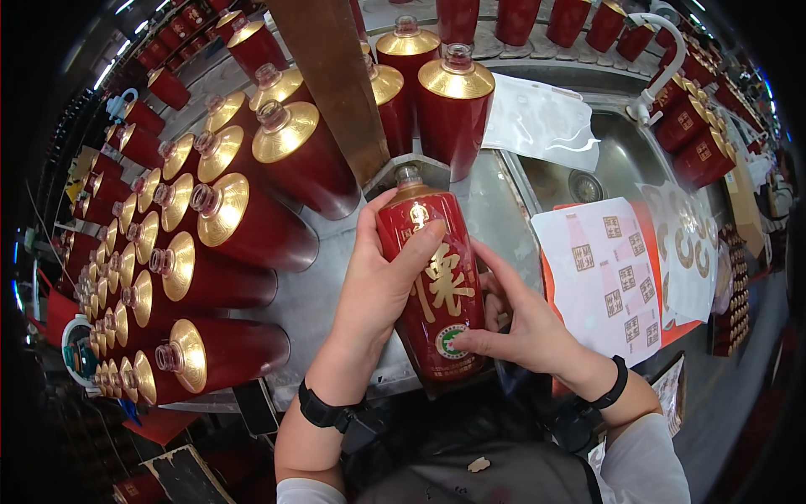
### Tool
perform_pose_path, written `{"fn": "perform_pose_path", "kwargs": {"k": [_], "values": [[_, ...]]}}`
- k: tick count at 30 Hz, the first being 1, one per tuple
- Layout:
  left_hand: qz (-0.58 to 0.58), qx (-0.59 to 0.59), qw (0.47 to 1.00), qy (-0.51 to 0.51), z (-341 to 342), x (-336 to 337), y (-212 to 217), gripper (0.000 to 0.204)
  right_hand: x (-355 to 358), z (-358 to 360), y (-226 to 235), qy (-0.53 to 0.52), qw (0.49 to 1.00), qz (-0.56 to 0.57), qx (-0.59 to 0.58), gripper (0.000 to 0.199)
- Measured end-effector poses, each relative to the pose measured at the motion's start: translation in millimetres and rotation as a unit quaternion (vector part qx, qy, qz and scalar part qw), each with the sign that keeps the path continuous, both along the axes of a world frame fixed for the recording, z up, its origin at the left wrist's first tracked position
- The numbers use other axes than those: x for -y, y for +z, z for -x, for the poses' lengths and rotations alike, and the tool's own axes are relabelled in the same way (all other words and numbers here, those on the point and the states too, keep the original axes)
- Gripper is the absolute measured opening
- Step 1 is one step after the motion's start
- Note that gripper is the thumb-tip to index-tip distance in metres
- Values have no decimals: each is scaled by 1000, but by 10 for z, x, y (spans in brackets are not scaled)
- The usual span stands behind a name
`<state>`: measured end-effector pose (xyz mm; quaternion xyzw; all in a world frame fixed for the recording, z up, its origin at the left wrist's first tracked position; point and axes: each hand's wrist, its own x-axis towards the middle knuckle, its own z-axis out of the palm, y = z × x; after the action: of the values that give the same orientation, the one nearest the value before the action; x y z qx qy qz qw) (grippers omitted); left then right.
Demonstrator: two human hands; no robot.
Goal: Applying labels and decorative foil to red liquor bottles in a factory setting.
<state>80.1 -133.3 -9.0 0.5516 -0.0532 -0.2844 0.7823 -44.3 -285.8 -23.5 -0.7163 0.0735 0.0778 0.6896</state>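
A dark red bottle (435, 273) with a clear glass neck and gold lettering lies tilted in front of me, its neck pointing away. My left hand (378, 281) is closed round its left side, thumb across the front near the shoulder. On the right side, my right hand (529, 328) grips the lower part. Its thumb presses on a round green and white sticker (452, 342) near the base, and its other fingers are partly hidden beside and behind the bottle.
Many red bottles with gold shoulders (252, 218) crowd the metal worktop at left. A brown post (327, 76) rises ahead. At right are a steel sink (617, 160) with a white tap (645, 105), a sheet of square labels (600, 277), and a sheet with ring-shaped cutouts (682, 244).
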Motion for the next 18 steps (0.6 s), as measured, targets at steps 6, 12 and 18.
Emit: {"fn": "perform_pose_path", "kwargs": {"k": [6,12,18], "values": [[10,-3,1000,6,0,-9,-38,66,-1,0,1,-2,1000,-4,0,108],[26,-2,1000,-17,-11,-44,-47,68,-8,3,-22,-4,1000,1,0,108],[19,8,999,-28,-24,-46,-61,69,-19,3,16,-8,1000,-14,-1,108]]}}
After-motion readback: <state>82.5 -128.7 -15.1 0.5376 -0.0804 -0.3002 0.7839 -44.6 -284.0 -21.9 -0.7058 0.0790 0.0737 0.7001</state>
